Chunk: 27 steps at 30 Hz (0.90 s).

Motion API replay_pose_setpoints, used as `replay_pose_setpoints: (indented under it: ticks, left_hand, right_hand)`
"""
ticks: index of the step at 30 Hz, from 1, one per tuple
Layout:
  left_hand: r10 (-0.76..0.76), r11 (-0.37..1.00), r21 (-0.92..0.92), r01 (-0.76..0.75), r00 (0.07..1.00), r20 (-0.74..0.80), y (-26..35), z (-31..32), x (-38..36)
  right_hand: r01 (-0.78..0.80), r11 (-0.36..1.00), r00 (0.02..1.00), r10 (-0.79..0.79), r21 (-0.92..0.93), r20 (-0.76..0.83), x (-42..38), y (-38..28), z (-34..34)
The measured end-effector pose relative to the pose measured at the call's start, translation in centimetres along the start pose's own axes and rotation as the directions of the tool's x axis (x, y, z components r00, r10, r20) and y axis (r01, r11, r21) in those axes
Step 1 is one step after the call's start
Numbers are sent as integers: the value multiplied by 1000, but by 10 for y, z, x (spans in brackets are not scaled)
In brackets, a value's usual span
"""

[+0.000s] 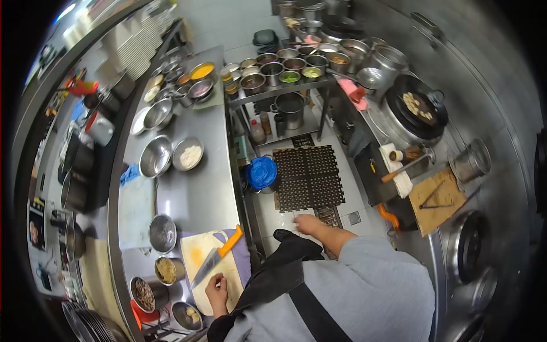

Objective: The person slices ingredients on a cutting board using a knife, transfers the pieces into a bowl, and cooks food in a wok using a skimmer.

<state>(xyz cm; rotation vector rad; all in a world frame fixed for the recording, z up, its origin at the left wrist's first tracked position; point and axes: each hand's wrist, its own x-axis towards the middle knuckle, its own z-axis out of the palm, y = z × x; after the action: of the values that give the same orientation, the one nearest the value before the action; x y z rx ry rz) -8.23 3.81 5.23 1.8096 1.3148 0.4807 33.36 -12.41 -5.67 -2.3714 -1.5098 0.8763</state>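
Observation:
My left hand (216, 293) is at the near part of the cutting board (233, 285), its fingers curled together. Whether anything small is in them is hidden. Just beyond its fingertips lies a large knife (213, 259) with an orange handle, flat across the board, and my hand is not on it. A purple cloth (244, 256) shows beneath the board. My right hand (307, 224) is out over the floor in front of my body, closed, with its inner side out of sight. Left of the board are metal containers, one with pale shredded food (166, 270), another with chopped brown pieces (142, 293).
Metal bowls (155, 156) stand along the left steel counter (188, 194). Several pots of sauces and toppings line the back shelf (290, 77). At right, a black pan (416, 108) holds pale pieces. A perforated black mat (307, 176) and a blue-lidded bucket (261, 172) are on the floor.

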Motion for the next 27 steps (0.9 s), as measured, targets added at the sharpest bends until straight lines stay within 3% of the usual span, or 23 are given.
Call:
replay_pose_setpoints:
  ticks: [1,2,4,7,9,11,12,13,15,17,21,23,24,25,27]
  left_hand:
    - [81,993,79,-84,996,44,15,-1,16]
    - [101,991,83,-107,992,72,25,-5,33]
    - [172,982,69,-177,983,65,58,-11,60]
    - [279,960,38,-279,960,-1,89,-14,87]
    - [255,967,-17,-255,967,0,90,-6,95]
    - [200,979,-53,-199,979,27,87,9,89]
    - [147,989,-29,-146,988,54,76,18,84]
    - [212,977,6,-213,975,67,68,27,75]
    - [146,984,80,-157,980,136,62,43,49]
    - [35,999,-35,-30,983,180,42,62,26]
    - [-43,997,-47,60,952,303,41,84,9]
    - [-91,996,19,89,957,274,53,99,13]
    - [-136,991,19,136,949,283,51,111,22]
    - [-138,990,67,124,947,289,90,118,21]
    - [-87,994,89,66,962,260,98,150,37]
  right_hand:
    - [-200,979,978,202,-41,48,-15,29,8]
    - [-486,871,873,482,67,69,-55,20,-25]
    - [-520,854,854,520,-36,16,-71,97,27]
    - [-580,812,810,583,-58,68,-127,102,-8]
    - [-533,846,843,532,6,-84,-144,108,-13]
    - [-531,847,841,530,23,-109,-158,100,-37]
    - [-534,841,822,540,84,-184,-162,94,-54]
    - [-529,835,794,551,153,-259,-161,95,-66]
    - [-504,849,791,527,159,-309,-153,120,-74]
    - [-484,839,650,534,248,-541,-153,136,-99]
    - [-486,780,380,595,394,-708,-176,209,-154]
    - [-518,755,145,540,402,-829,-206,265,-182]
    - [-521,730,23,531,443,-847,-225,291,-201]
    - [-518,705,-100,511,483,-853,-247,320,-220]
    - [-334,648,-280,625,684,-729,-298,397,-250]
